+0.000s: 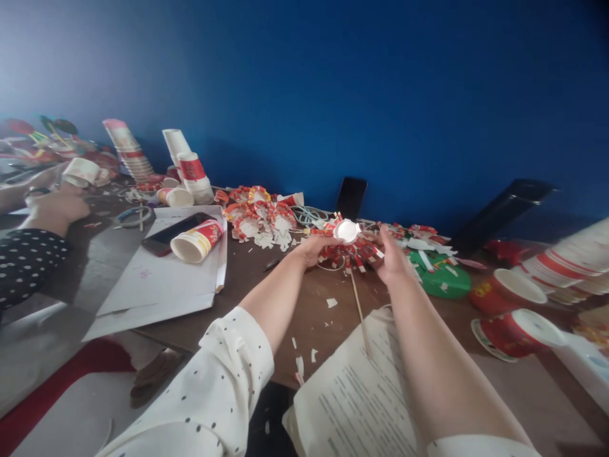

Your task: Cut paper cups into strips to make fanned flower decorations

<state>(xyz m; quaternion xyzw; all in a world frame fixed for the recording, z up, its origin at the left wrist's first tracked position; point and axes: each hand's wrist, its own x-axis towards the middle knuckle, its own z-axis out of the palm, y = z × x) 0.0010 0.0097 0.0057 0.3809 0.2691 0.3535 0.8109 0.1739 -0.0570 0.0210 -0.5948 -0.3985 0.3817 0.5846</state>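
Above the table I hold a paper cup cut into splayed red and white strips (349, 254), its round white base facing up. My left hand (314, 250) is closed on its left edge, thumb near the base. On the opposite side my right hand (392, 259) grips the strips, with some of its fingers hidden behind them. A thin wooden stick (360, 311) runs from under the strips toward me, over a printed paper (356, 387). White paper scraps (332, 303) lie on the brown table below my hands.
To the left are a pile of curled cut cups (261, 216), a phone (176, 235) under a paper cup (197, 241), and stacked cups (127, 149). Another person's hand (54, 206) is far left. Right are a green disc (442, 276) and red cups (518, 330). A phone (352, 195) leans against the wall.
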